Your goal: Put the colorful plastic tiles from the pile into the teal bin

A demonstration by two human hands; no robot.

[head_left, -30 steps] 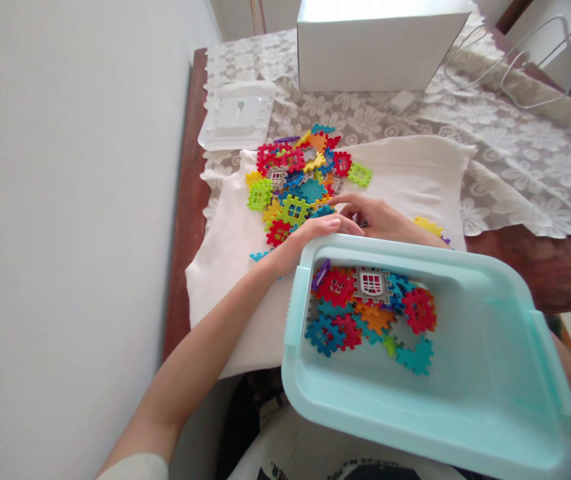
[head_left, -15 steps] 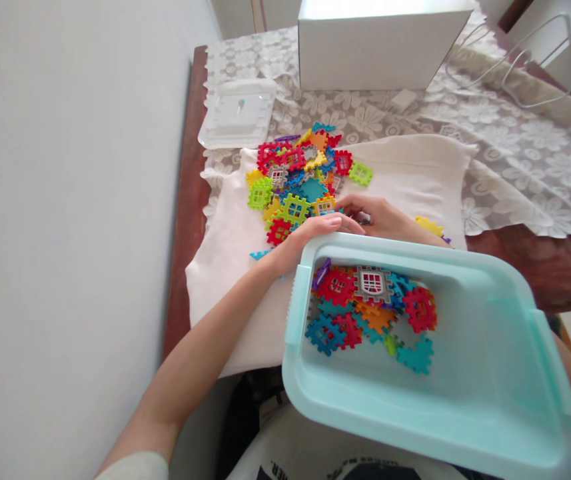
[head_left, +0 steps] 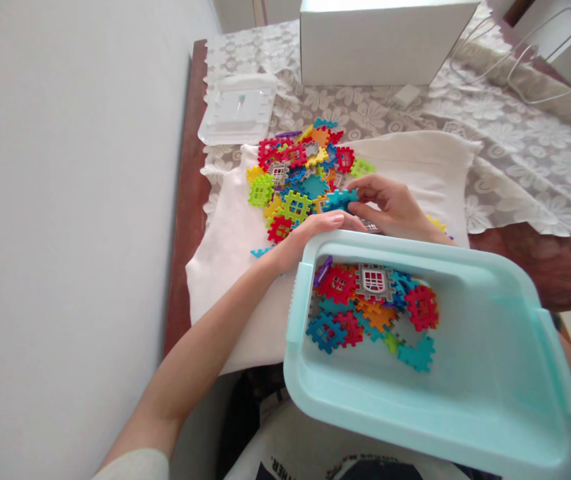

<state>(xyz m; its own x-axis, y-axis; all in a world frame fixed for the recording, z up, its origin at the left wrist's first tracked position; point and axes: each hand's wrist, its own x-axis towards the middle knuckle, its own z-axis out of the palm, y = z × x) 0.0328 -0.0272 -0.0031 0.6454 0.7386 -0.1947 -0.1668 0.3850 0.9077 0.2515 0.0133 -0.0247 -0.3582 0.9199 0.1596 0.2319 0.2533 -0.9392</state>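
Between the thumb and fingers of my right hand is a blue interlocking building piece, held at the near right side of a colourful pile of interlocking pieces. My left hand lies along the outside of the light turquoise plastic bin, at its far left corner, with fingers stretched to the right; its thumb is hidden. A grey window piece shows partly beside the left fingertips. Inside the tilted bin, several pieces, such as a red one, gather toward the far left.
The pile rests on a white cloth over a lace tablecloth. Behind it stand a white box and a white tray-like lid. A wall borders the left side. A yellow piece lies right of my right wrist.
My right hand has risen slightly from the near edge of the pile and now holds the blue piece in view. My left hand and the bin have hardly moved.
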